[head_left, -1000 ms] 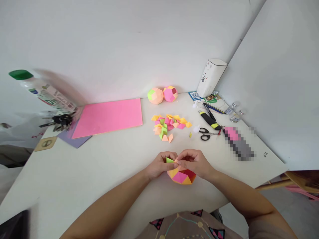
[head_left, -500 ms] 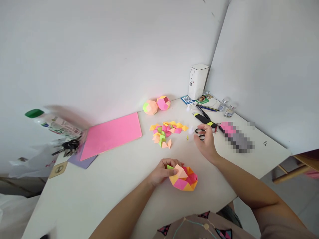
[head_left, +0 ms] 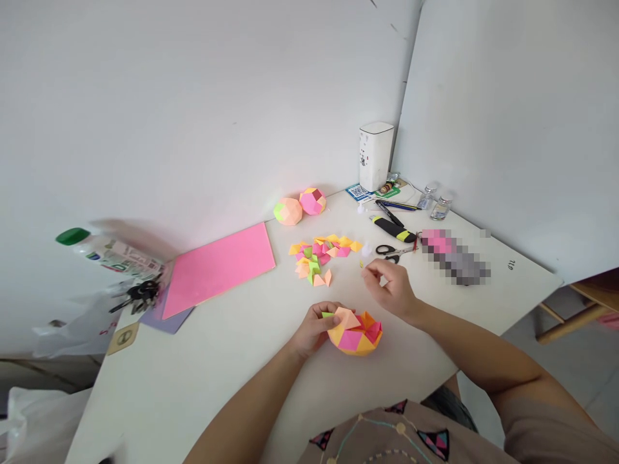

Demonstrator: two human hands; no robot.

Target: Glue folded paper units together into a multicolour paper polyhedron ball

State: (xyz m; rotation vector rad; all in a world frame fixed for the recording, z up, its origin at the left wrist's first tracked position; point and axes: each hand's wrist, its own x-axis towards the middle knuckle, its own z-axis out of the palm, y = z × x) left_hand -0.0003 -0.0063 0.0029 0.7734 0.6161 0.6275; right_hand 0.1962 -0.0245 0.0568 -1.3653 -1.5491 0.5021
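Note:
My left hand grips the left side of a bowl-shaped origami ball in orange, pink, peach and green paper. Its top is open and shows pink folds inside. To its upper right hovers my right hand, thumb and forefinger drawn together; anything between the fingertips is too small to make out. Beyond both hands lies a loose pile of small folded paper pieces in yellow, pink, green and peach. Black-handled scissors rest just past my right hand.
Two closed paper balls sit by the wall. Pink paper sheets, keys and a green-capped bottle are at left. Toward the right are a utility knife, pens, small glass jars and a white container.
My right hand has drawn back from over the scissors toward the paper ball, and its fingers have closed in more. My left hand keeps hold of the ball. The view has shifted slightly.

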